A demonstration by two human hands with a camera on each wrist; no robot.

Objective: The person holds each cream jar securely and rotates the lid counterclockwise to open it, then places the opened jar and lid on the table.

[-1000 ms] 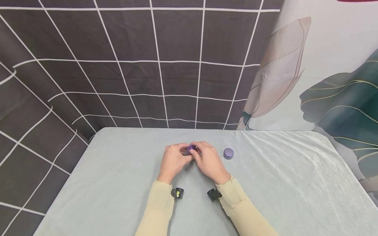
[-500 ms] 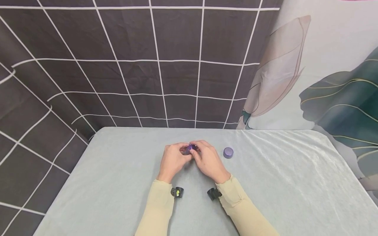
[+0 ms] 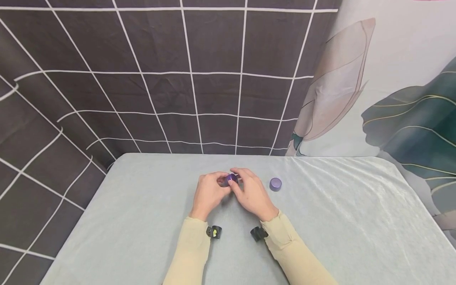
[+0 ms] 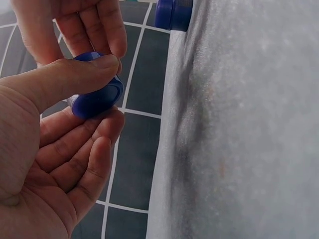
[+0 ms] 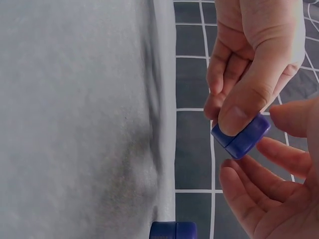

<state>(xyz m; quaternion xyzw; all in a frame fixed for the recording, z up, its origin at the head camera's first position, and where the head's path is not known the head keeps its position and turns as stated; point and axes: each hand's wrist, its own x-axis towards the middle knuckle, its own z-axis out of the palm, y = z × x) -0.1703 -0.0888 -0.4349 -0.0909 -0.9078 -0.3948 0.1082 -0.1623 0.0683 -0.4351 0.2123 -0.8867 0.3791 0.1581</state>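
Just below the head view's centre, a person's left hand (image 3: 210,194) pinches a small purple cylinder (image 4: 97,102); the right hand (image 3: 254,196) spreads its fingers loosely around it, contact unclear. Right of them, 1 similar cylinder (image 3: 275,184) sits on grey cloth (image 3: 142,217).

held cylinder (image 4: 97,102): partly behind left thumb (image 4: 92,72) | second cylinder (image 4: 173,14): cropped in both wrist views | sleeves (image 3: 190,249): cut off, head view
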